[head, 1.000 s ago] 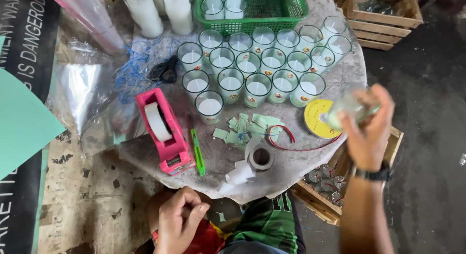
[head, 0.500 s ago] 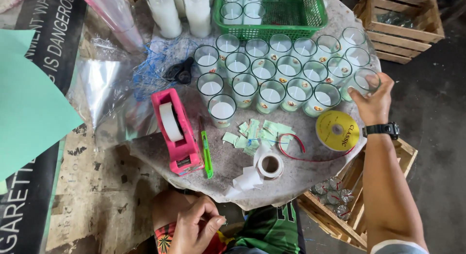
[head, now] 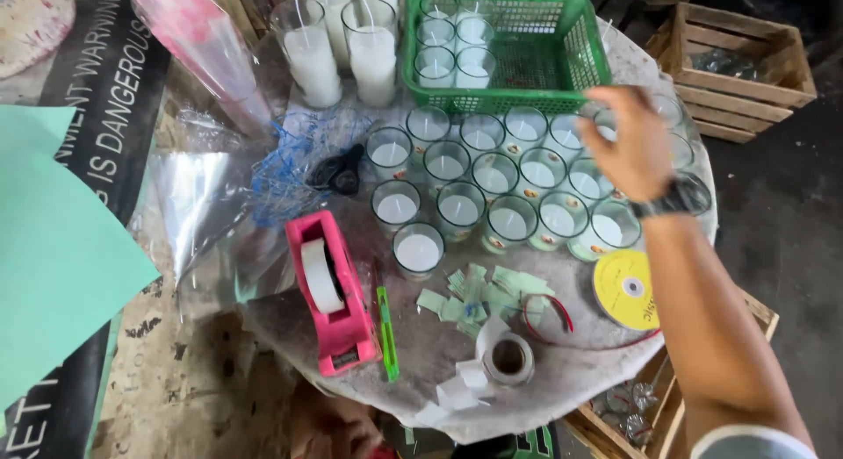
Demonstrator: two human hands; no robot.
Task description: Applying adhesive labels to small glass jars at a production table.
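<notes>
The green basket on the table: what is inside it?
The green basket holds small glass candle jars filled with white wax, grouped at its left end. The rest of its mesh floor shows bare. The right hand covers only its near right corner.

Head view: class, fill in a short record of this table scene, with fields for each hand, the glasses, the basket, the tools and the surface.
right hand: stretched over the far rows of glasses, near the basket; whether it holds anything cannot be told
left hand: low by the near table edge, blurred
glasses: small candle glasses with white wax, in rows
basket: green, some glasses in its left part
tools: pink tape dispenser, green cutter, label roll, yellow ribbon spool
table: round, grey
</notes>
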